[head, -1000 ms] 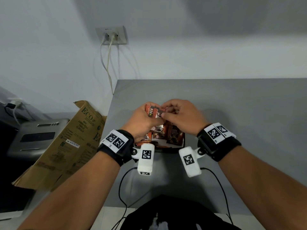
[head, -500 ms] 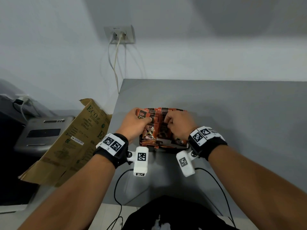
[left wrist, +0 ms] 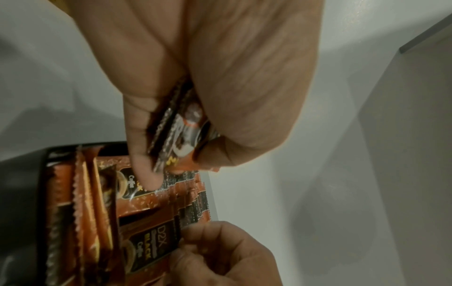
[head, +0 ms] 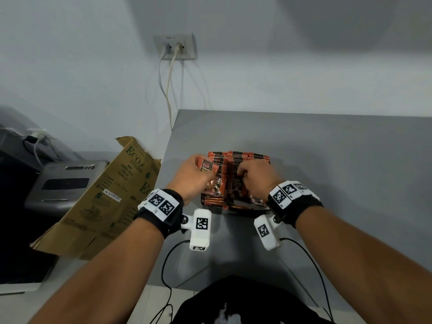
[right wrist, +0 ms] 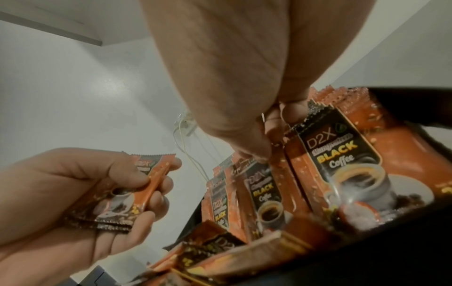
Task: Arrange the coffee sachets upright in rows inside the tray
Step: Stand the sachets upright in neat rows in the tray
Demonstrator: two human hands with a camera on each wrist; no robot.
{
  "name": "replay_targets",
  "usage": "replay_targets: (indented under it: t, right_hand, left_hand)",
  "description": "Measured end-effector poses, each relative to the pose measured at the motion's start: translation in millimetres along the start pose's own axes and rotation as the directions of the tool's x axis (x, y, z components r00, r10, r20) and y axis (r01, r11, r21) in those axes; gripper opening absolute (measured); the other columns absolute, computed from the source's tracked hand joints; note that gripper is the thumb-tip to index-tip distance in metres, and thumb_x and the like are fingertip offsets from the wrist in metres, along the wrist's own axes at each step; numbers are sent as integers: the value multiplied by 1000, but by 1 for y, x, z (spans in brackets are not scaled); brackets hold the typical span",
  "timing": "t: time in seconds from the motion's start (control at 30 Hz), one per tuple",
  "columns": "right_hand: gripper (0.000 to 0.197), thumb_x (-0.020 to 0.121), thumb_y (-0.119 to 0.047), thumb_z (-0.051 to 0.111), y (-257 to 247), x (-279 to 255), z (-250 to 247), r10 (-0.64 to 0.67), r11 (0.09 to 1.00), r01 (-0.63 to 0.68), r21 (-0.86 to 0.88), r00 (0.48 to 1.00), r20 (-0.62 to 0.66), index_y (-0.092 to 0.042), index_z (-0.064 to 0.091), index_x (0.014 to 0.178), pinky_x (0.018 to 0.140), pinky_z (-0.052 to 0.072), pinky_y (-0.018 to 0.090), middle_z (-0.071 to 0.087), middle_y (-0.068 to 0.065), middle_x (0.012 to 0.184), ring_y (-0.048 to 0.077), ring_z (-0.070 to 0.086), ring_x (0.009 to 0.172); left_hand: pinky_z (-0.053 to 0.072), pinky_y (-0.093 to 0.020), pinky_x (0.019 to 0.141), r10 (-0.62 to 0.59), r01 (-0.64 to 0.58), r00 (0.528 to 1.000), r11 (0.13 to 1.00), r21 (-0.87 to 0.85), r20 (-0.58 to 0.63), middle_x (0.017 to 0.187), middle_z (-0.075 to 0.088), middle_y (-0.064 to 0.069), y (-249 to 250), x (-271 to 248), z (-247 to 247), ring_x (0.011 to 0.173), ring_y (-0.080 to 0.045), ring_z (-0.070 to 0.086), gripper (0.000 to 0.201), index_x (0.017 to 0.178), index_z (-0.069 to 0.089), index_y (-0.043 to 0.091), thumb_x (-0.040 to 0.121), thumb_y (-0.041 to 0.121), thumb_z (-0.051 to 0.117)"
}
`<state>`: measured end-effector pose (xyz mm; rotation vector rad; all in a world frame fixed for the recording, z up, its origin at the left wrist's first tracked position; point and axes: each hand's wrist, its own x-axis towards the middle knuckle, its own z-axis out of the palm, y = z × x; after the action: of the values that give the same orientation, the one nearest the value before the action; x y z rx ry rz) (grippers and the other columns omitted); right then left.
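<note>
A black tray [head: 236, 211] sits near the table's front edge, with orange-and-black coffee sachets [head: 245, 157] standing upright in rows inside it. My left hand [head: 210, 170] hovers at the tray's left side. It grips a small stack of sachets [left wrist: 181, 131] between thumb and fingers. My right hand [head: 240, 174] is over the right half of the tray, fingers curled down. Its fingertips [right wrist: 276, 123] pinch the top edge of an upright sachet [right wrist: 342, 154] in the front row. More sachets lie flat at the tray's near wall [right wrist: 257, 257].
A folded brown cardboard box [head: 105, 197] leans off the table's left edge beside a grey machine [head: 63, 185]. Cables hang from a wall socket [head: 175, 46] behind the table. Grey tabletop [head: 339, 171] stretches to the right and behind the tray.
Both hands held one bundle together above the tray. They have since parted and dropped: the left keeps the stack at the tray's left, the right has gone down onto the upright rows.
</note>
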<state>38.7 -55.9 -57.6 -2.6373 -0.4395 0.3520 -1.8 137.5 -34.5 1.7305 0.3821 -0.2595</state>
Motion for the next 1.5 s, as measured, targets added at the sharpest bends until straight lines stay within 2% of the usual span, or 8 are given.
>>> replay_targets:
  t: [0.13, 0.27, 0.53, 0.93, 1.07, 1.17, 1.33, 1.5]
  right_hand:
    - [20, 90, -16, 64, -8, -8, -22, -4, 968, 23, 248, 997, -79, -23, 72, 106, 83, 47, 21, 65, -11, 96, 5, 60, 86]
    - [13, 87, -20, 71, -22, -12, -41, -56, 898, 81, 432, 996, -71, -32, 72, 91, 75, 51, 21, 71, -13, 85, 5, 66, 80]
    - [15, 84, -9, 65, 12, -27, -53, 73, 996, -75, 40, 996, 44, -22, 68, 91, 60, 41, 19, 69, -7, 85, 13, 64, 82]
    - [13, 86, -18, 68, 44, -33, -1, 53, 988, -58, -140, 998, -42, -18, 65, 99, 79, 39, 27, 50, -4, 96, 19, 50, 94]
    - [21, 83, -21, 73, 46, -38, -1, 51, 993, -58, -101, 996, -70, -17, 60, 99, 80, 43, 30, 51, -4, 100, 20, 52, 96]
    - [22, 83, -23, 74, 44, -40, -6, 54, 998, -56, -12, 990, -131, -20, 59, 100, 81, 43, 29, 50, -5, 101, 18, 52, 94]
    - [24, 85, -30, 73, 12, -36, -33, 15, 921, 65, 385, 980, -200, -26, 71, 109, 81, 51, 24, 69, -12, 95, 8, 65, 88]
    - [14, 83, -19, 73, -4, -24, -53, 29, 914, 65, 400, 974, -224, -31, 70, 80, 68, 51, 22, 71, -11, 76, 4, 66, 71]
  left_hand:
    - [62, -37, 72, 67, -70, 996, 996, 47, 57, 101, 72, -11, 7, -4, 5, 84, -24, 74, 41, 109, 59, 14, 77, -1, 80]
    - [61, -45, 76, 134, -140, 985, 989, 56, 105, 95, 71, -18, 21, -4, 18, 84, -34, 71, 43, 106, 61, 11, 70, -2, 81]
    - [60, -45, 74, 65, -62, 998, 993, 101, -24, 94, 68, -10, 19, 7, 14, 70, -19, 64, 21, 109, 59, 18, 90, 12, 67]
    - [57, -56, 86, 28, -38, 998, 985, 170, 63, 87, 73, -10, 14, 2, 21, 75, -24, 70, 25, 104, 60, 25, 87, 7, 60]
    - [60, -48, 78, 49, -66, 994, 982, 177, 98, 88, 72, -7, 15, -2, 20, 70, -23, 71, 34, 106, 60, 21, 83, -3, 64]
    - [59, -57, 78, 88, -113, 987, 975, 193, 133, 93, 74, -8, 16, -6, 21, 83, -43, 70, 39, 107, 62, 23, 77, 0, 74]
    - [60, -49, 82, 161, -182, 973, 976, 122, 165, 96, 74, -8, 23, -8, 32, 82, -24, 72, 44, 108, 62, 15, 73, -3, 81]
    - [59, -45, 74, 185, -189, 980, 981, 49, 78, 89, 72, -14, 28, -4, 35, 77, -31, 71, 43, 107, 60, 10, 72, 6, 85]
